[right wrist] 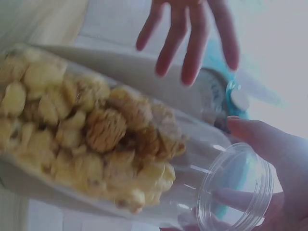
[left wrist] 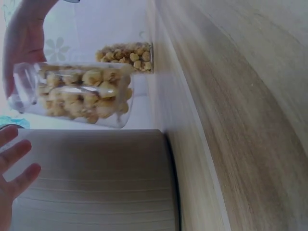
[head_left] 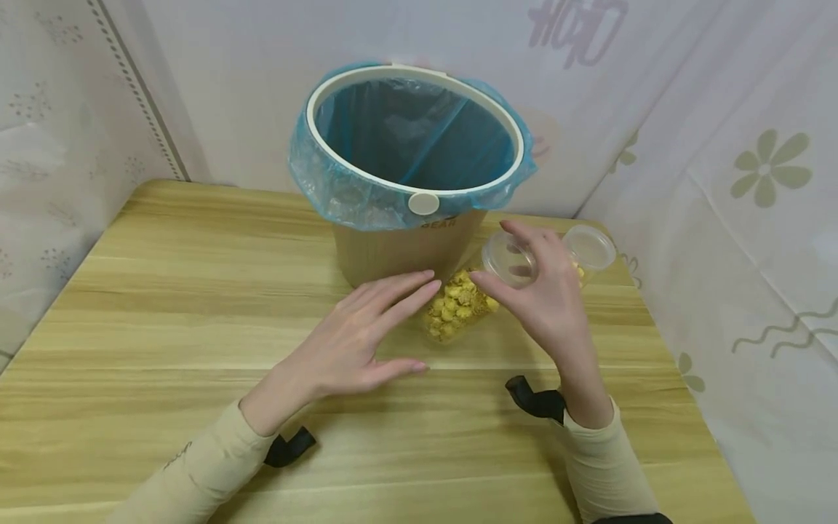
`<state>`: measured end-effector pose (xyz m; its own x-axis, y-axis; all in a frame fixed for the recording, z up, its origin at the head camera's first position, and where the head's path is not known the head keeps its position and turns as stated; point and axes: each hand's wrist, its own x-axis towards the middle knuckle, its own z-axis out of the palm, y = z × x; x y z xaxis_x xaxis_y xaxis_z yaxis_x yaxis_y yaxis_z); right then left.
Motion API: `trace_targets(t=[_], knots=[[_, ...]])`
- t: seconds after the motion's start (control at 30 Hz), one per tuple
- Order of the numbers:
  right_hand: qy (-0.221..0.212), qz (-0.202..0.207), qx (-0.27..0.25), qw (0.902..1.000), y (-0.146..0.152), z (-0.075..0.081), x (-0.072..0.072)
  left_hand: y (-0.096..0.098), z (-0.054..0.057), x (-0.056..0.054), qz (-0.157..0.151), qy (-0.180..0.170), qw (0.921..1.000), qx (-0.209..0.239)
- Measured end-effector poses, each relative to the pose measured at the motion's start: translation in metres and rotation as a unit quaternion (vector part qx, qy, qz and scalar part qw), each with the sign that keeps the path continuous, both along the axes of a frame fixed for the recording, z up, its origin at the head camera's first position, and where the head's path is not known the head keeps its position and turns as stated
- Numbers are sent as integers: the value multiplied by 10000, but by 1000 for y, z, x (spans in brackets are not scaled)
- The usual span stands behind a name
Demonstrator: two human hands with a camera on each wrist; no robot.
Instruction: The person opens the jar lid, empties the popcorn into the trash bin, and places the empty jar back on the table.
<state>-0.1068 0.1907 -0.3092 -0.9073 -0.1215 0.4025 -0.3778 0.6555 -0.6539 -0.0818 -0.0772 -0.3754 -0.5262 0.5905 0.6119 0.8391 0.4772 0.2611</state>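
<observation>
My right hand (head_left: 553,295) grips a clear jar of yellow popcorn (head_left: 455,309) near its neck, thumb on one side and fingers on the other. In the left wrist view this jar (left wrist: 84,94) is tilted and held off the table. Its ringed, see-through neck (right wrist: 236,187) shows close up in the right wrist view. My left hand (head_left: 353,338) hovers left of the jar, fingers extended and thumb spread, holding nothing. Behind the right hand stands a second clear jar (head_left: 589,251) of popcorn, partly hidden in the head view.
A beige bin (head_left: 399,258) stands at the back of the wooden table (head_left: 196,313), just behind the jar. A blue plastic liner (head_left: 353,204) folds over its rim, under a white ring (head_left: 520,145). Patterned cloth (head_left: 740,255) hangs around the table.
</observation>
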Motion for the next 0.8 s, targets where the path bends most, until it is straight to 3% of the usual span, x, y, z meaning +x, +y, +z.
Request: trace_targets(t=[0.2, 0.47, 0.63, 0.8], knots=[[33, 276, 36, 9996, -12, 3, 15, 2, -2, 1, 188, -71, 9998, 82], [169, 586, 37, 9981, -26, -2, 22, 3, -3, 2, 472, -441, 9979, -64], [209, 765, -42, 9968, -33, -7, 23, 4, -4, 3, 608, -831, 9946, -132], [179, 907, -196, 9955, -37, -11, 23, 4, -4, 5, 781, -1472, 9859, -172]])
